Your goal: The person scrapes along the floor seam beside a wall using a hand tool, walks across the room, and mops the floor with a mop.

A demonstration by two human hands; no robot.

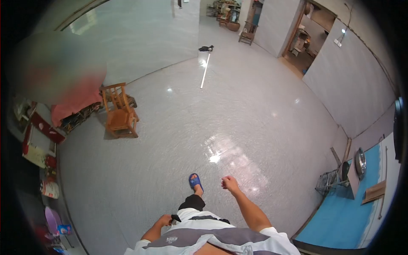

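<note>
My left hand (165, 220) is at my waist, its fingers closed around a small black object (175, 218) whose kind I cannot make out. My right hand (230, 183) hangs forward over the floor with its fingers curled in, and nothing shows in it. One foot in a blue slipper (195, 182) is stepping out on the shiny grey floor (165, 161). Farther ahead, a long white pole (205, 71) with a dark bunched end (206, 49) lies away from both hands.
A wooden chair (120, 112) stands to the left, beside a pink cloth (80, 100). On the right, a blue-covered table (331, 225) bears a metal basin (360, 163). A small chair (247, 33) stands near an open doorway (306, 38) at the back.
</note>
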